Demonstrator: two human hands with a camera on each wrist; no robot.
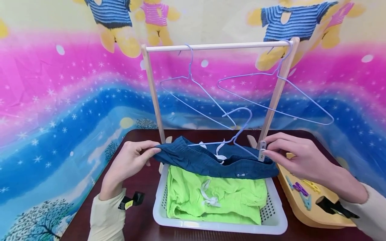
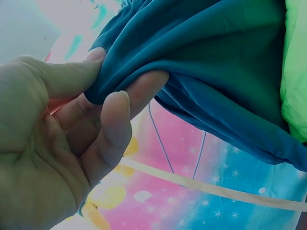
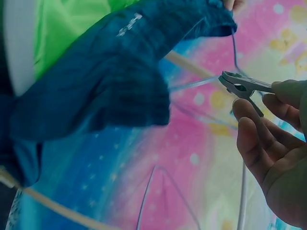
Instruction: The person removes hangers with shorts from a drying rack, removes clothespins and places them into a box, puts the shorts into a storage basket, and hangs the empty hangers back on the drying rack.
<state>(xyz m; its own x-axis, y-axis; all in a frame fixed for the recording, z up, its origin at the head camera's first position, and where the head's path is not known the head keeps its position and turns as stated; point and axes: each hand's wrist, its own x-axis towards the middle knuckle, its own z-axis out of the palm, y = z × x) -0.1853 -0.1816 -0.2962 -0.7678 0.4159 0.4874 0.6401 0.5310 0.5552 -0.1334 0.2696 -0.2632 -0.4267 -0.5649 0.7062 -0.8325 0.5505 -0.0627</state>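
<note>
My left hand (image 1: pixel 132 160) pinches one end of the waistband of dark blue shorts (image 1: pixel 208 168) between thumb and fingers. A light purple wire hanger (image 1: pixel 241 108) lies partly inside that waistband, its hook sticking up. Between thumb and fingertips, my right hand (image 1: pixel 304 157) holds a grey clothespin (image 1: pixel 261 151) by its handles, near the hanger's right end. In the right wrist view the clothespin (image 3: pixel 240 85) is apart from the shorts (image 3: pixel 120 81); whether it touches the hanger I cannot tell. Bright green shorts (image 1: pixel 217 194) with a white drawstring lie below, in a white basket (image 1: pixel 220 227).
A wooden rack (image 1: pixel 217 46) stands behind the basket, with a left hanger (image 1: pixel 190 63) and a right hanger (image 1: pixel 284 58) on its bar. At the right, a yellow tray (image 1: pixel 319 219) holds several clothespins, one of them purple (image 1: pixel 301 188). Everything stands on a dark table (image 1: pixel 141 214).
</note>
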